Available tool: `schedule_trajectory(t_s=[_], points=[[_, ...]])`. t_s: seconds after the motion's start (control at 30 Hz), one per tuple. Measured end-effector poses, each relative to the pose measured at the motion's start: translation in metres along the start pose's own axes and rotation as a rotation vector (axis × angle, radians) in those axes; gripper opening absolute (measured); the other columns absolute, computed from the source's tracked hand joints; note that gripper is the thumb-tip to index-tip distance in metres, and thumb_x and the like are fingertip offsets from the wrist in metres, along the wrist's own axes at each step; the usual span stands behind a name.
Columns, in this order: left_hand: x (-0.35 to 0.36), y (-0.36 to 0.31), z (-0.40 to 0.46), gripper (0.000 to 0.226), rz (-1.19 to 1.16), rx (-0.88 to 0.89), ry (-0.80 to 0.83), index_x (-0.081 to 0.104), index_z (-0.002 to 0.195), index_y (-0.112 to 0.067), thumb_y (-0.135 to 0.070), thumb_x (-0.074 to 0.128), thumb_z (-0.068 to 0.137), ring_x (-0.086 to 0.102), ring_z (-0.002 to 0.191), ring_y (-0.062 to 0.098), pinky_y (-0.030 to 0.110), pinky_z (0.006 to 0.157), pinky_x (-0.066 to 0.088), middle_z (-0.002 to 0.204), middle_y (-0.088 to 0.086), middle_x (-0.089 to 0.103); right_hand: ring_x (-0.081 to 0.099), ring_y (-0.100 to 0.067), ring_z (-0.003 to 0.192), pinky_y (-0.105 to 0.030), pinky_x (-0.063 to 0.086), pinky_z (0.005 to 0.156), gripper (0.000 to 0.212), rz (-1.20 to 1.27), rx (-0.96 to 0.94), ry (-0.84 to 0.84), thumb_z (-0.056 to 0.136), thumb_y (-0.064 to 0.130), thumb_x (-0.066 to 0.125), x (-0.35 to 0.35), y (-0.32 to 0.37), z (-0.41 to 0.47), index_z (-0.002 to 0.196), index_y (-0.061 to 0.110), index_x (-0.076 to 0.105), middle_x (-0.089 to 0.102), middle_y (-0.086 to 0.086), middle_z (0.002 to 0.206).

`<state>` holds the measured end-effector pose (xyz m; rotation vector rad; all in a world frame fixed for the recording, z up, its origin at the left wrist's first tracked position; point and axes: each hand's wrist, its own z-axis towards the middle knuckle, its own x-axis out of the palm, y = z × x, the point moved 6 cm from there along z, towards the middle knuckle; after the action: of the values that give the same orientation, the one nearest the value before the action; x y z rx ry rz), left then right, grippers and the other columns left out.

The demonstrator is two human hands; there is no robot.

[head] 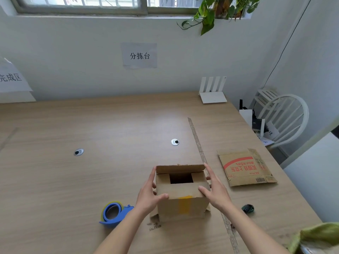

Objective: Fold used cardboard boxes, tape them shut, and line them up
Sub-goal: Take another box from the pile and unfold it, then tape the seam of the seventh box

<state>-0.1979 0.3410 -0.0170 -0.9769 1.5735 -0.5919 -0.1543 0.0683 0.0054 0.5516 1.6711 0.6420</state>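
A small brown cardboard box stands upright on the wooden table, near its front. The near top flap is folded flat, the far flap is raised, and a dark opening shows between them. A yellowish tape strip runs down its front face. My left hand presses against the box's left side, thumb on the near flap's corner. My right hand presses against the right side with straight fingers, thumb on the near flap. A blue tape dispenser lies left of the box. A flattened cardboard box with red print lies to the right.
A strip of tape runs along the table from far to near, right of the box. A small dark object lies near my right wrist. A white router stands at the back right. A white chair is beyond the right edge.
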Motion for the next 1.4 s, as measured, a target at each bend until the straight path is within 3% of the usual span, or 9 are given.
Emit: schedule_trajectory(t_s=[0.13,0.37,0.5,0.57,0.73,0.9,1.1,1.23,1.4], points=[[0.007,0.006,-0.004,0.073,0.092,0.017,0.044,0.045,0.124,-0.051,-0.043,0.088,0.065,0.062,0.083,0.011,0.029,0.074,0.054,0.099,-0.008,0.056,0.060,-0.013,0.105,-0.031,0.048,0.088,0.054,-0.058,0.053,0.062,0.086,0.036,0.076,0.006,-0.014,-0.003,0.127,0.036,0.040,0.056,0.010,0.124],[0.026,0.016,-0.024,0.048,0.136,0.052,0.055,0.055,0.103,-0.043,-0.047,0.087,0.067,0.056,0.099,0.001,0.014,0.072,0.043,0.121,-0.017,0.048,0.038,0.003,0.128,-0.026,0.038,0.106,0.017,-0.071,-0.001,0.041,0.095,0.033,0.068,0.026,-0.036,-0.025,0.108,0.031,0.058,0.041,0.024,0.133],[0.040,0.029,-0.035,0.075,0.191,0.060,0.175,0.048,0.134,-0.050,-0.054,0.084,0.068,0.041,0.139,0.017,0.038,0.110,0.040,0.160,-0.013,0.021,0.052,-0.001,0.120,-0.025,0.044,0.099,0.017,-0.085,-0.011,0.085,0.094,0.036,0.067,0.033,-0.039,-0.037,0.097,0.038,0.050,0.053,0.021,0.123],[0.045,0.034,-0.042,0.089,0.180,0.066,0.180,0.039,0.146,-0.050,-0.062,0.080,0.068,0.028,0.147,0.014,0.038,0.115,0.034,0.164,-0.015,0.010,0.053,-0.003,0.124,-0.030,0.047,0.101,0.020,-0.094,-0.003,0.065,0.094,0.039,0.066,0.036,-0.043,-0.044,0.094,0.043,0.046,0.055,0.018,0.127],[0.038,0.032,-0.036,0.086,0.179,0.079,0.138,0.038,0.150,-0.042,-0.064,0.072,0.075,0.030,0.145,0.015,0.037,0.113,0.038,0.164,-0.014,0.009,0.038,-0.012,0.144,-0.030,0.032,0.114,0.024,-0.141,-0.018,-0.033,0.099,0.031,0.061,0.046,-0.032,-0.036,0.123,0.032,0.062,0.037,0.012,0.158],[0.036,0.032,-0.034,0.076,0.473,0.138,0.103,0.014,0.158,-0.039,-0.064,0.047,0.094,0.023,0.150,0.016,0.034,0.112,0.037,0.167,-0.007,-0.010,0.023,-0.014,0.152,-0.028,0.008,0.125,0.056,-0.423,-0.143,-0.041,0.105,0.050,0.028,0.077,-0.016,-0.031,0.153,0.023,0.038,0.027,0.007,0.161],[0.040,0.045,-0.040,0.064,0.601,0.219,0.150,-0.013,0.153,-0.049,-0.063,0.022,0.101,-0.007,0.153,0.013,0.037,0.124,0.003,0.159,-0.012,-0.034,0.022,-0.024,0.152,-0.031,0.001,0.121,0.058,-0.576,-0.231,0.036,0.108,0.051,0.025,0.091,-0.024,-0.041,0.161,0.031,0.016,0.019,-0.005,0.167],[0.022,0.061,-0.040,0.061,0.507,0.209,0.129,-0.002,0.151,-0.057,-0.071,0.023,0.098,-0.008,0.151,0.005,0.029,0.121,-0.002,0.162,-0.019,-0.023,0.013,-0.024,0.154,-0.028,-0.008,0.121,0.061,-0.626,-0.240,0.062,0.107,0.058,0.019,0.093,-0.024,-0.036,0.161,0.033,0.010,0.009,-0.002,0.168],[-0.022,0.127,-0.049,0.074,0.593,-0.028,-0.094,0.024,0.154,-0.045,-0.074,0.039,0.089,0.030,0.144,0.024,0.038,0.118,0.026,0.161,-0.003,0.026,0.013,-0.022,0.154,-0.027,-0.007,0.121,0.062,-0.635,-0.242,0.040,0.106,0.061,0.017,0.094,-0.023,-0.036,0.161,0.034,0.012,0.010,-0.001,0.168]])
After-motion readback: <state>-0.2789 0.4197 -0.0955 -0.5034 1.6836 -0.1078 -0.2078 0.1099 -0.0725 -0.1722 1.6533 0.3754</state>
